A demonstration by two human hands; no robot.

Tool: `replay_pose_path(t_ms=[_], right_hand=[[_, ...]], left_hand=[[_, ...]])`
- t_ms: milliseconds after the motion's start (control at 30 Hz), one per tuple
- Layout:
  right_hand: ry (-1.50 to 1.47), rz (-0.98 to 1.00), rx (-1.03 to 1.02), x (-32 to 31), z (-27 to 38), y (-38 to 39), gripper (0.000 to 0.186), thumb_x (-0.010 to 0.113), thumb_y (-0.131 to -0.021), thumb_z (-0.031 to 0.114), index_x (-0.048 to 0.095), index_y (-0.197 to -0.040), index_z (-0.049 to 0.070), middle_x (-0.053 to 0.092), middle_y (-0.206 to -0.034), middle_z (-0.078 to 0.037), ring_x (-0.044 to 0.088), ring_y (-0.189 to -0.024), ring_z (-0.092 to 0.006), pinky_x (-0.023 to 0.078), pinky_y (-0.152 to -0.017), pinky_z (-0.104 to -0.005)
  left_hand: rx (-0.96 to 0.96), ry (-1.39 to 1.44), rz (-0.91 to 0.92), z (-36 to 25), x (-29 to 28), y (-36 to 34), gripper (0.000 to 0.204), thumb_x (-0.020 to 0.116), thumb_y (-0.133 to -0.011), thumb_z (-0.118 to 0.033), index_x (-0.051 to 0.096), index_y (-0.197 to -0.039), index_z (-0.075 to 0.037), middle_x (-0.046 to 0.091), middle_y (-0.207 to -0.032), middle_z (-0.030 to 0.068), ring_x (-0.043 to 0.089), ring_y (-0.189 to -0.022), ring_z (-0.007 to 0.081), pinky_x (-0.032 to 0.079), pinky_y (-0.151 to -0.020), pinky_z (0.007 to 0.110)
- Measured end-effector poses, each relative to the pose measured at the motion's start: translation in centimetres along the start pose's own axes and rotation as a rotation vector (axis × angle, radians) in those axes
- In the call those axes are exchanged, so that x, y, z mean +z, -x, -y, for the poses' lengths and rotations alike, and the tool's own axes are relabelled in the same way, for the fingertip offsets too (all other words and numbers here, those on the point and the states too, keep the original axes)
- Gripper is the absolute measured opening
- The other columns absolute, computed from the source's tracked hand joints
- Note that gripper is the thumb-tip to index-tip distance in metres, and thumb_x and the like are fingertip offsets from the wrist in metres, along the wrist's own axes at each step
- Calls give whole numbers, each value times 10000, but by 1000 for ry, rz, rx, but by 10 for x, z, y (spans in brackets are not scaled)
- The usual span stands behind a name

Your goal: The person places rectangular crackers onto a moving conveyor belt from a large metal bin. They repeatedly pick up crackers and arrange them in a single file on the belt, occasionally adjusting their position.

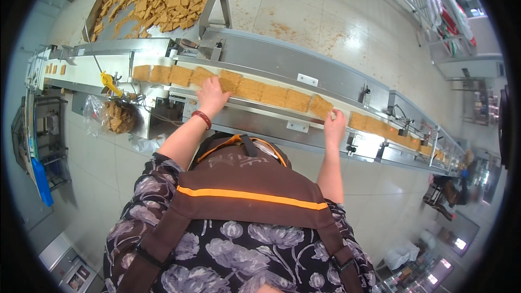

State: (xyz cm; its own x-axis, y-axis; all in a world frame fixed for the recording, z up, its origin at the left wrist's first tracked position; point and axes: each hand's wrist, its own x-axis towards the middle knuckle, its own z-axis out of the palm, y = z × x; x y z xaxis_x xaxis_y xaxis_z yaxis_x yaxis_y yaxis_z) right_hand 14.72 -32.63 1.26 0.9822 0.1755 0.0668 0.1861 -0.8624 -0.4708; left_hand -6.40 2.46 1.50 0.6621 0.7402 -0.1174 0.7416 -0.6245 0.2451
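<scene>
Flat golden-brown squares, perhaps crackers or crisp slabs, lie in a row on a narrow white conveyor belt (343,115). My left hand (212,97) rests at the near edge of the row, fingertips against a tilted square (202,75) and thumb apart from the fingers. Just right of these fingers lies another skewed square (230,80). Further right, my right hand (335,127) has its fingers and thumb closed at the corner of a turned square (321,106). A gap in the row separates that one from the squares (364,123) beyond it.
A metal tray table (210,0) heaped with brown pieces (163,2) stands behind the belt at left. Metal rails flank the belt. A yellow clamp-like part (111,83) and a clear bag of brown pieces (120,116) are at left. Crumbs (285,28) litter the far floor.
</scene>
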Motion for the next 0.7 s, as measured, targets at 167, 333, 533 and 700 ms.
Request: replay_pose_path(t_ms=[167, 333, 533, 700], right_hand=[[-268, 246, -227, 34, 38, 15, 210, 633, -857, 203, 639, -992, 43, 629, -921, -141, 615, -840, -305, 503, -744, -398], [-30, 78, -424, 51, 84, 14, 291, 696, -830, 284, 645, -1037, 85, 598, -1061, -108, 568, -1005, -291, 462, -840, -424], [163, 154, -358, 56, 91, -2, 325, 719, -800, 350, 645, -999, 104, 583, -1097, -92, 531, -1063, -276, 410, -853, -470], [-300, 391, -120, 70, 64, -12, 347, 723, -793, 378, 640, -990, 105, 590, -1053, -90, 533, -1072, -289, 428, -831, -483]], left_hand=[[231, 178, 235, -49, 21, 12, 524, 698, -807, -317, 536, -1268, -127, 571, -1217, 88, 507, -1192, 264, 434, -901, 515], [412, 32, 160, -74, 10, 27, 504, 642, -852, -310, 527, -1316, -152, 537, -1324, 84, 464, -1259, 258, 380, -985, 491], [291, -234, -31, -36, 13, 42, 580, 561, -913, -440, 443, -1423, -191, 373, -1495, 128, 309, -1379, 389, 276, -1084, 561], [354, -271, 50, -40, 13, 50, 525, 478, -953, -470, 394, -1450, -324, 346, -1524, 91, 296, -1373, 438, 247, -1084, 612]])
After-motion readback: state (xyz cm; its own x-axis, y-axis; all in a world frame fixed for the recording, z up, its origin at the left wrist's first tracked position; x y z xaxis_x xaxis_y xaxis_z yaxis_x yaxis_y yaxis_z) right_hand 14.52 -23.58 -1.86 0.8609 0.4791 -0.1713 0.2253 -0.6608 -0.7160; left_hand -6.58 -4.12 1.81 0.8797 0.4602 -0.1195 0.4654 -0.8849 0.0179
